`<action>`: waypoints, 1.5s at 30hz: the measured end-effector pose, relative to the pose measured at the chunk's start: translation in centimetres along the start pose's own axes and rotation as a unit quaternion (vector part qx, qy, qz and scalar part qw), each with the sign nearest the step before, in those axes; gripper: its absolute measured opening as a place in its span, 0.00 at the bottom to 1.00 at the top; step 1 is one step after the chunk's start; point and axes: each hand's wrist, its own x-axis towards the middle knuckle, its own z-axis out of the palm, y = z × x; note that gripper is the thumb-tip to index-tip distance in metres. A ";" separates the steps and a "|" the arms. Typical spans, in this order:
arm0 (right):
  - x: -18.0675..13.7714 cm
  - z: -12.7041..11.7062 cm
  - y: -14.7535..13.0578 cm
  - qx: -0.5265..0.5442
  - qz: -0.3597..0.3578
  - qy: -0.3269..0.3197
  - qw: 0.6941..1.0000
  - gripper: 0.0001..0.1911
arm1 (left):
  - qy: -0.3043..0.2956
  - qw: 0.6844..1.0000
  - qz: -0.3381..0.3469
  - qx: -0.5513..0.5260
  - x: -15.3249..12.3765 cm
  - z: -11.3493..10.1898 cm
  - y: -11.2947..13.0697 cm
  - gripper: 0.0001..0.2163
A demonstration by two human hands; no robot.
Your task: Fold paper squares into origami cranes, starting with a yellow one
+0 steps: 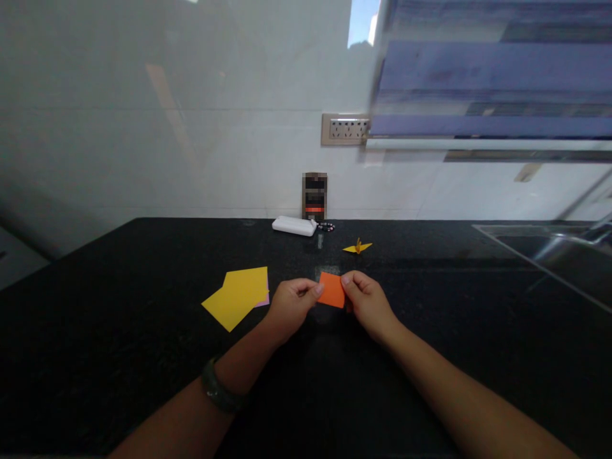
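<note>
A small orange square of paper [331, 290] is held up between my two hands above the black countertop. My left hand [294, 303] pinches its left edge between thumb and fingers, and a dark bangle circles that wrist. At the paper's right edge, my right hand [367, 301] has it gripped the same way, its lower fingers partly hidden behind. To the left lie yellow paper sheets [239, 296], overlapping, with a bit of purple paper [263, 303] showing beneath. Beyond my right hand, a folded yellow paper crane [358, 247] rests on the counter.
A phone-like object [314, 194], blurred out, leans upright against the wall. Before it lies a white power-bank-shaped block [294, 225] with a beaded strap [326, 226]. A sink [549, 255] is set into the counter at right. Wall sockets [349, 129] sit beside a purple blind [478, 83].
</note>
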 end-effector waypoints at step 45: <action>-0.1 -0.5 0.1 -0.126 -0.110 -0.038 0.985 0.10 | -0.051 0.994 -0.087 -0.034 0.2 0.1 -0.7 0.09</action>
